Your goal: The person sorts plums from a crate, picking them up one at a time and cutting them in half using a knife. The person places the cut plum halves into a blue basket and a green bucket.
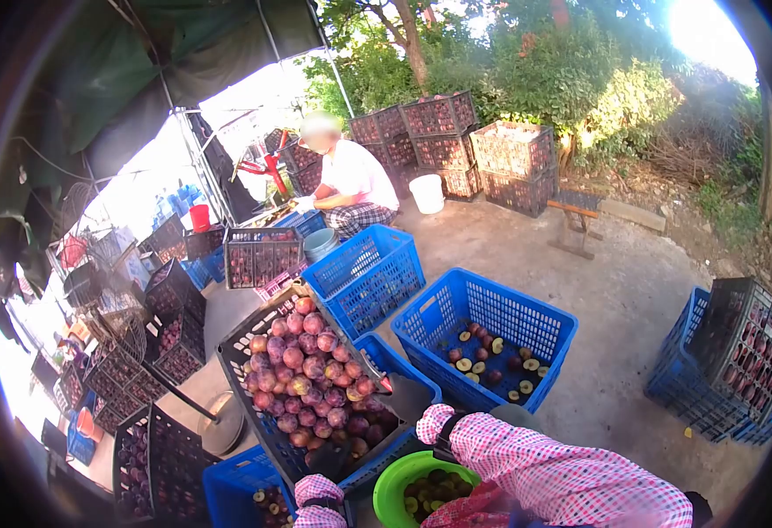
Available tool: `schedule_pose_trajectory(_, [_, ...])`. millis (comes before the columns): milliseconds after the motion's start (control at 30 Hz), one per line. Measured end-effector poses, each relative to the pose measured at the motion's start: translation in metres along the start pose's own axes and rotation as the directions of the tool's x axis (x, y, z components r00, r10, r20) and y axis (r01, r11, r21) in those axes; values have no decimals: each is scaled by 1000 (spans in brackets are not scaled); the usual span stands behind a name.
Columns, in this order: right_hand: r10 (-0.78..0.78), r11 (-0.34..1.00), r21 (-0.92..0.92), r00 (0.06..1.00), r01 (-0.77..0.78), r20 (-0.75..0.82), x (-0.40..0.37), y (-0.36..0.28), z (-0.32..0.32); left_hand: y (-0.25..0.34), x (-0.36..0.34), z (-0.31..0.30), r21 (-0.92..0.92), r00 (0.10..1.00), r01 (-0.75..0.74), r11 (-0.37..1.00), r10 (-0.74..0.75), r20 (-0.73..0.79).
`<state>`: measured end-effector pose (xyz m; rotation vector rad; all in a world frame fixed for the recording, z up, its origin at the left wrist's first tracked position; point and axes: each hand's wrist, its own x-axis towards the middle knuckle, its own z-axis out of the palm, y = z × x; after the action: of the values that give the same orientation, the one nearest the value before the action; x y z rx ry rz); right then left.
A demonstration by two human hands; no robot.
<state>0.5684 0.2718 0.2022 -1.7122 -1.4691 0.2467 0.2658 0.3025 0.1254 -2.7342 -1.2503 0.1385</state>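
Note:
A dark crate of red-purple plums (302, 370) is tilted in front of me. My left hand (331, 459), dark-gloved below a pink checked sleeve, is at the crate's near edge against the plums; its fingers blend into the shadow. At the crate's right side is my right hand (410, 400), also dark-gloved. Its fingers look closed, with a small red piece (387, 384) at their tips that I cannot identify. Below my right wrist, a green basin (392, 482) holds cut fruit. Beyond it, a blue crate (482, 299) contains halved and whole plums.
A person (355, 180) sits working beyond an upright blue crate (364, 282). Stacked crates (513, 163) line the back, with a white bucket (427, 194) beside them. More crates stand at right (729, 352) and left (157, 458). A round-based stand (223, 424) is left of the plums.

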Motion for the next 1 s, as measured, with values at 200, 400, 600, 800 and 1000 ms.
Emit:
schedule_pose_trajectory(200, [-2,1000,4,1000,2,-3,2,5,4,-7,-4,17,-3,990,-105,994,104,-98])
schedule_pose_trajectory(400, [38,998,59,999,-39,18,1,-2,-4,-5,-27,-6,-307,921,-285,908,170,-351])
schedule_pose_trajectory(600, [21,991,133,1000,-23,10,2,-3,-1,13,-31,-34,-343,929,7,939,-133,-345])
schedule_pose_trajectory(800, [20,995,99,999,-17,-30,-1,-3,-2,5,-27,-17,-488,929,120,864,-271,-252])
schedule_pose_trajectory(1000, [4,998,70,1000,-2,-26,1,3,5,22,-25,-44,-706,873,299,642,-483,-70])
